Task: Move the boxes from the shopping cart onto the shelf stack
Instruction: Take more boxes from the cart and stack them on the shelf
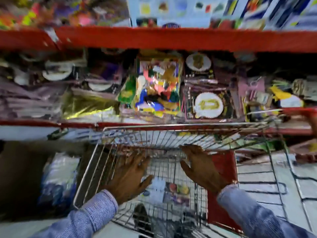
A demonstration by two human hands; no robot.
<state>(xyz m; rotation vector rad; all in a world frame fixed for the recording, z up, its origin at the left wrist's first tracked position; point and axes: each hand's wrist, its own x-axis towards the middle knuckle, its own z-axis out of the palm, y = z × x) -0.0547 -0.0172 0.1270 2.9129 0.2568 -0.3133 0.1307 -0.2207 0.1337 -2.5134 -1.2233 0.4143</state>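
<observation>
The wire shopping cart (171, 133) stands against a red shelf unit (154, 38). Both my hands reach down inside its basket. My left hand (130, 176) is spread flat, fingers apart, holding nothing. My right hand (200, 167) hovers opposite, also with fingers apart and nothing in it. Between and below them lies a flat box (171, 191) with a colourful picture, seen through the wire bottom. On the shelf just above the cart rim rests a colourful box (157, 85) atop a stack of similar packs. The frame is blurred by motion.
A red panel (223, 170) lines the cart's right side. Dark boxes with white round labels (208, 104) and gold foil packs (82, 105) crowd the middle shelf. A brown carton (22, 177) holding wrapped goods (58, 179) sits left of the cart. Tiled floor shows at right.
</observation>
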